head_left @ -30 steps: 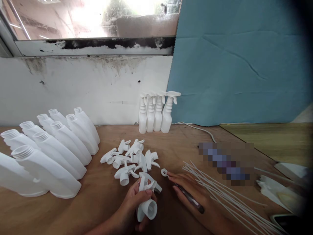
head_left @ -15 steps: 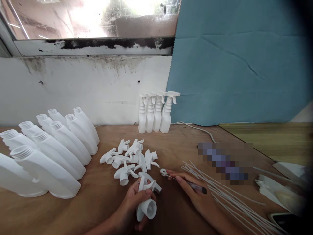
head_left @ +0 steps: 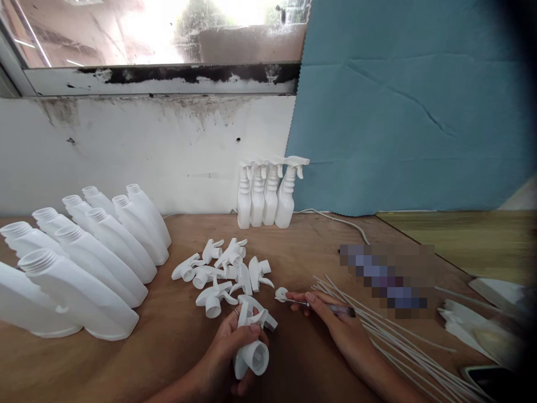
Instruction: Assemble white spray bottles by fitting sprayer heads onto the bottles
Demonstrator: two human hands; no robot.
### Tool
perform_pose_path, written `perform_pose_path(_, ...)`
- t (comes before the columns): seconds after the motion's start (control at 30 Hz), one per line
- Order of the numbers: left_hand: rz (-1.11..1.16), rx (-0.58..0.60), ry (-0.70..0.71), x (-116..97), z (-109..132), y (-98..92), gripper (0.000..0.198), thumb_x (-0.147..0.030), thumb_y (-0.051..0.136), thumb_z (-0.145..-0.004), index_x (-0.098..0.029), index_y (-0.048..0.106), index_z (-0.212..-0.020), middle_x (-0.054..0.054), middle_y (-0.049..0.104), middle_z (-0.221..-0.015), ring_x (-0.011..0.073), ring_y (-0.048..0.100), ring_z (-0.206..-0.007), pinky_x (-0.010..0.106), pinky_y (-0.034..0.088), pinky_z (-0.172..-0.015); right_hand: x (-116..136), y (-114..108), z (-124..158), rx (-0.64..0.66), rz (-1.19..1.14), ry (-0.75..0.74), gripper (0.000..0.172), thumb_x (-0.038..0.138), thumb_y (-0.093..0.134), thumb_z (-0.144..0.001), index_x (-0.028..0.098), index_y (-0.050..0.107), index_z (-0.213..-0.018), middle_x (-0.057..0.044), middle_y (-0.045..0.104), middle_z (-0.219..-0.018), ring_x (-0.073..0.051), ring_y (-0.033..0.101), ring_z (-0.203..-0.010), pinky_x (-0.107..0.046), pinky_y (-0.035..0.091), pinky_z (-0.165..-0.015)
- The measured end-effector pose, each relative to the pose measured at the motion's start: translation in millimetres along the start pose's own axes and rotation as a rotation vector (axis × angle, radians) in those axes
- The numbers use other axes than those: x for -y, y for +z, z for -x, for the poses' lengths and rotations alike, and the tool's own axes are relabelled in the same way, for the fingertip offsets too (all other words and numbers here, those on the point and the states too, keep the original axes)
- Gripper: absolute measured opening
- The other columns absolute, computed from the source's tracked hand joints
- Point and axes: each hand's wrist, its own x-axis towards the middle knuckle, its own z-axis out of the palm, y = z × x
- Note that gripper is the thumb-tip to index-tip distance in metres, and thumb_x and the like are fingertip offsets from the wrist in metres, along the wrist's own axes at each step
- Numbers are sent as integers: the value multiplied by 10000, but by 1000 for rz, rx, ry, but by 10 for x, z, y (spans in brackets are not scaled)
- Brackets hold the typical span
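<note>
My left hand (head_left: 229,350) is wrapped round a white trigger sprayer head (head_left: 250,347), its open screw collar facing me. My right hand (head_left: 331,324) pinches a thin dark tool, like a pen or tweezers (head_left: 331,307). The tool's tip touches a small white ring part (head_left: 281,293) lying on the wooden table (head_left: 168,336). A pile of loose white sprayer heads (head_left: 224,271) lies just beyond both hands. A bundle of thin white dip tubes (head_left: 390,330) fans out under and to the right of my right hand.
Several uncapped white bottles (head_left: 84,263) lie in rows at the left. Several finished spray bottles (head_left: 268,193) stand against the back wall beside a blue sheet (head_left: 411,106). A white cable (head_left: 335,219) runs along the table. White objects (head_left: 478,324) sit at the right edge.
My right hand turned from lying flat on the table to a pinch, raising the dark tool and bringing its tip onto the small white ring. The left hand kept still.
</note>
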Motion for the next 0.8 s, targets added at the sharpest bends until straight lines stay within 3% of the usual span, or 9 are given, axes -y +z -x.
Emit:
perform_pose_path(0.33,-2,6,4,18,-3,-12,362,-461,669,-814,-190,476,-957,-23,629,-684,32,388,-239,112,194,-201,-15,-45,-2,-245,54,28,420,591,539,-860,271,810,-880,-56,790,-787,-282,749,-769,-422,627,-769)
perform_pose_path(0.43,10,9,10,10,-3,-1,353,-454,662,-822,-189,475,-959,-26,626,-686,27,382,-234,110,191,-205,8,-31,-3,-221,93,43,434,578,522,-871,251,807,-847,-51,778,-720,-278,745,-730,-426,628,-768)
perform_pose_path(0.67,-1,-3,8,17,-7,-16,362,-454,658,-825,-188,468,-981,-14,640,-703,32,393,-230,112,192,-200,12,-6,4,-188,97,-39,374,530,537,-877,264,794,-826,-48,796,-782,-300,755,-825,-442,633,-749)
perform_pose_path(0.8,-7,-10,1,25,-6,-24,394,-476,672,-806,-188,465,-978,-23,633,-687,33,391,-234,111,197,-197,51,3,12,-188,76,20,350,503,539,-865,265,791,-816,-43,801,-828,-296,753,-865,-430,622,-804)
